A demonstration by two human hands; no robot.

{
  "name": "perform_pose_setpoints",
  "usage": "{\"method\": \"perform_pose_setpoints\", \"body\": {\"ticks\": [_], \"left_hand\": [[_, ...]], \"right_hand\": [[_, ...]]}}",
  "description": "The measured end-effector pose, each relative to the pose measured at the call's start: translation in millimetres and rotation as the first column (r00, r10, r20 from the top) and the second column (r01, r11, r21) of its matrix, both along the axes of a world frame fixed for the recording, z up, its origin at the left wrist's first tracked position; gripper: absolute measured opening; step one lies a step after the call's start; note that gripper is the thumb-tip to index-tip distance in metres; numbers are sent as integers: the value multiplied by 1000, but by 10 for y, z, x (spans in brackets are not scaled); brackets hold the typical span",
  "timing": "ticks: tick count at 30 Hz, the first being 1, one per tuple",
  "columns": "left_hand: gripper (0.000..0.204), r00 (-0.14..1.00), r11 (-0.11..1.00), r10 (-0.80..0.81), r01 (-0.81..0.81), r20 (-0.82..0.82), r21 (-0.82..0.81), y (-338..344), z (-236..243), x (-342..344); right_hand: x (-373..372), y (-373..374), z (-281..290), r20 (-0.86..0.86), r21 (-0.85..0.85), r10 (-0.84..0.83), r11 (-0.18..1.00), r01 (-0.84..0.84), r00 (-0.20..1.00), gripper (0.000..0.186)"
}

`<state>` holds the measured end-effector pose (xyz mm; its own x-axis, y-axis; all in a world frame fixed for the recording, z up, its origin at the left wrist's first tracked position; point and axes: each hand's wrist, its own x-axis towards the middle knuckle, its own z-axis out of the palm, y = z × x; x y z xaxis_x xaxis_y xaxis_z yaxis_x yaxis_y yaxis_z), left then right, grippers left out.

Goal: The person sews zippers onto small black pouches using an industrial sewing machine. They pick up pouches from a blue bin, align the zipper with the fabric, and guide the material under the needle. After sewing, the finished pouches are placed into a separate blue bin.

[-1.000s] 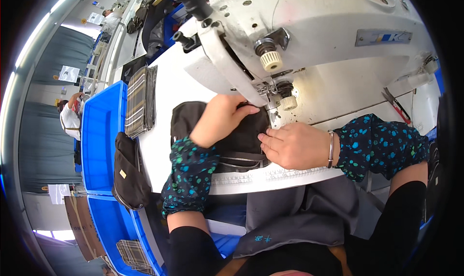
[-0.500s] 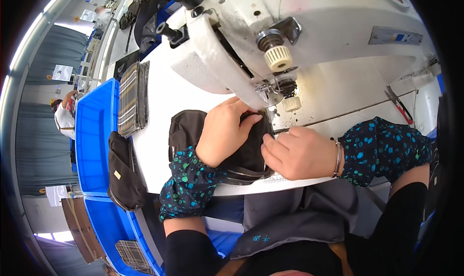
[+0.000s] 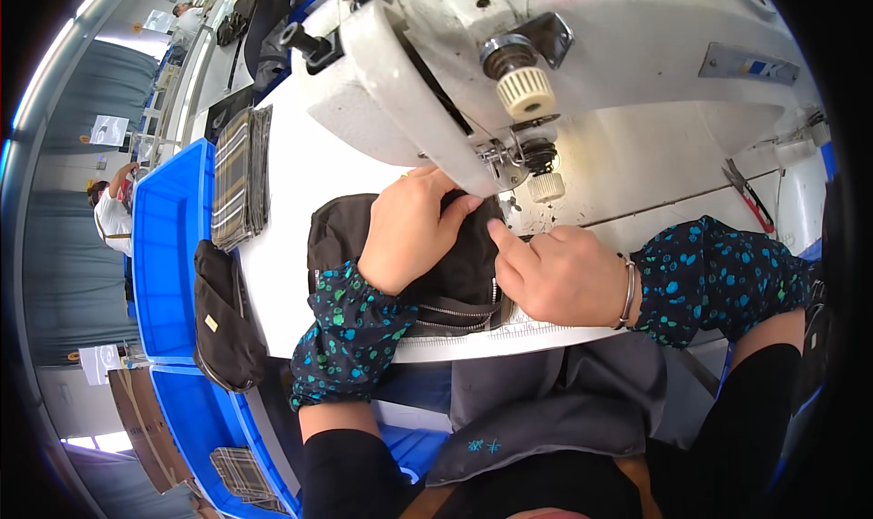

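A dark brown fabric bag (image 3: 344, 228) with a silver zipper along its near side lies on the white sewing table, its far right edge close to the needle and presser foot (image 3: 511, 175) of a white sewing machine (image 3: 400, 91). My left hand (image 3: 414, 232) rests over the bag, thumb and fingers closed on the fabric beside the presser foot; some fingertips are hidden behind the machine head. At the bag's right edge, my right hand (image 3: 564, 273) grips the fabric with curled fingers, the index finger reaching toward the needle. Patterned sleeve covers are on both forearms.
Red-and-black thread snips (image 3: 750, 196) lie at the right. To the left are a stack of plaid fabric pieces (image 3: 242, 178), a blue bin (image 3: 173, 255), another dark bag (image 3: 223, 323) and a lower blue bin (image 3: 186, 410) holding plaid pieces. A co-worker (image 3: 114, 210) is farther left.
My right index finger has straightened and moved up the bag's edge toward the needle. My left hand still presses on the bag. The whole view has shifted slightly.
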<state>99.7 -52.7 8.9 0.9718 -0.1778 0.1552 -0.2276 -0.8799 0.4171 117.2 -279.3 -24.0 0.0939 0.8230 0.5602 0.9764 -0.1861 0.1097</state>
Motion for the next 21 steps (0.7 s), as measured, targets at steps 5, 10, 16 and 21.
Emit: {"method": "perform_pose_setpoints", "body": {"ticks": [5,10,16,21], "left_hand": [[18,995,997,68,-66,-68,28,-23,29,17],[17,997,995,82,-82,9,51,-20,-32,23],[17,993,987,118,-116,-12,107,-56,-1,38],[17,989,982,150,-150,12,115,-63,-40,34]], "right_hand": [[-36,22,-51,-129,-18,-68,998,66,989,14],[-15,43,-38,-142,-34,-70,997,66,987,13],[-10,47,-47,-152,-17,-82,997,80,985,13],[3,56,-59,-157,-21,-93,996,91,983,14]]}}
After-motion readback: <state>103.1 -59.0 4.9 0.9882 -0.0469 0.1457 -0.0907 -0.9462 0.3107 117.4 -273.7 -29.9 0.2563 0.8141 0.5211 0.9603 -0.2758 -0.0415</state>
